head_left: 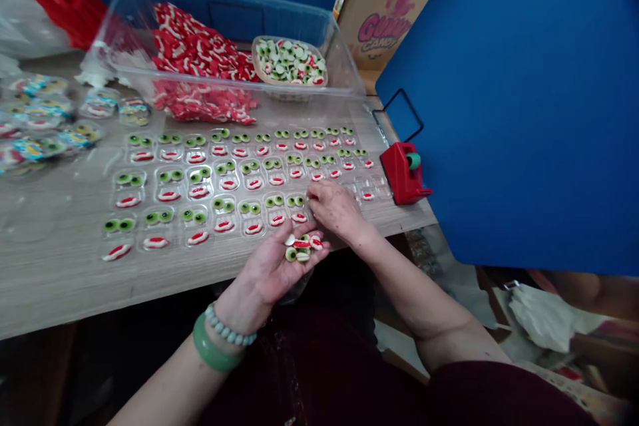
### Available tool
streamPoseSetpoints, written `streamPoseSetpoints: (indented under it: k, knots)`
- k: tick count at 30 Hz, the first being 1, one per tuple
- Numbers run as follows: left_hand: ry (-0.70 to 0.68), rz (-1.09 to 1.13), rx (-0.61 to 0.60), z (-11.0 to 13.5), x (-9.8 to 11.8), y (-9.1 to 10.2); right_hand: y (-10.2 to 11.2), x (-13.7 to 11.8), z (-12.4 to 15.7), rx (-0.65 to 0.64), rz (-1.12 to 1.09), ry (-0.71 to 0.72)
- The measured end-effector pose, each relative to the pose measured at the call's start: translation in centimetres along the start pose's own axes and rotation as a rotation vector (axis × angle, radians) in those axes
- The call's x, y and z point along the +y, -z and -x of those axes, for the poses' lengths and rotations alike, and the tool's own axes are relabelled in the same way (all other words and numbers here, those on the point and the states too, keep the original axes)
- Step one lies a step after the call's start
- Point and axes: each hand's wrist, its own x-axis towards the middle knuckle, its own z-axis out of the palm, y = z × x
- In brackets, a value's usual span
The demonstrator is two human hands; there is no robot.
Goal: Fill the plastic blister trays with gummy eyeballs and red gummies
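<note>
My left hand [279,266] is cupped palm up at the table's front edge, holding a small heap of gummy candies [301,247], green eyes and red-white lips. My right hand [335,208] rests fingers down on the clear blister trays [234,180], its fingertips pinched at a cavity in the front row near the right end; what they hold is hidden. The trays cover the wooden table [60,286] in three rows, most cavities holding a pair of green eyes and a red mouth. I wear a green bangle and a bead bracelet on the left wrist.
A clear plastic tub [344,76] at the back holds red lip candies [200,46] and a bowl of eye candies [289,61]. Sealed packs [44,120] lie at left. A red tape dispenser [403,173] sits at the right edge, a blue panel [524,100] beyond it, and a cardboard box [389,0].
</note>
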Motion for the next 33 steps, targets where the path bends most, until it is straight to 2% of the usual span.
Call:
streamPoseSetpoints:
  k: [6, 10, 14, 17, 19, 21, 23, 27, 30, 33]
  knots:
    - [-0.068, 0.032, 0.065, 0.0, 0.6, -0.7, 0.3, 0.1, -0.7, -0.088, -0.125, -0.097]
    - [-0.064, 0.021, 0.052, 0.3, 0.7, -0.7, 0.1, -0.4, -0.7, -0.032, -0.023, -0.084]
    - [-0.036, 0.003, -0.005, 0.5, 0.6, -0.1, -0.3, -0.4, -0.2, 0.068, -0.012, -0.031]
    - [-0.044, -0.005, -0.024, 0.7, 0.5, 0.2, 0.2, -0.4, 1.1, 0.148, -0.181, -0.005]
    - [-0.067, -0.009, -0.051, 0.8, 0.4, 0.0, 0.8, -1.0, 2.4, 0.111, -0.345, 0.064]
    - [-0.105, -0.028, -0.071, 0.8, 0.2, -0.3, 1.5, -2.0, 3.8, 0.016, -0.447, 0.172]
    - [-0.127, -0.068, -0.073, 0.7, -0.1, -0.7, 1.8, -3.1, 4.9, -0.027, -0.444, 0.246]
    - [-0.12, -0.093, -0.099, 0.7, -0.7, -0.9, 1.4, -3.9, 5.5, 0.017, -0.41, 0.287]
    - [-0.104, -0.088, -0.144, 1.0, -0.8, -0.4, 0.7, -2.1, 4.4, 0.073, -0.524, 0.207]
    - [-0.035, -0.127, -0.141, 1.2, -0.6, 0.1, 0.6, 0.7, 2.4, 0.188, -0.532, -0.023]
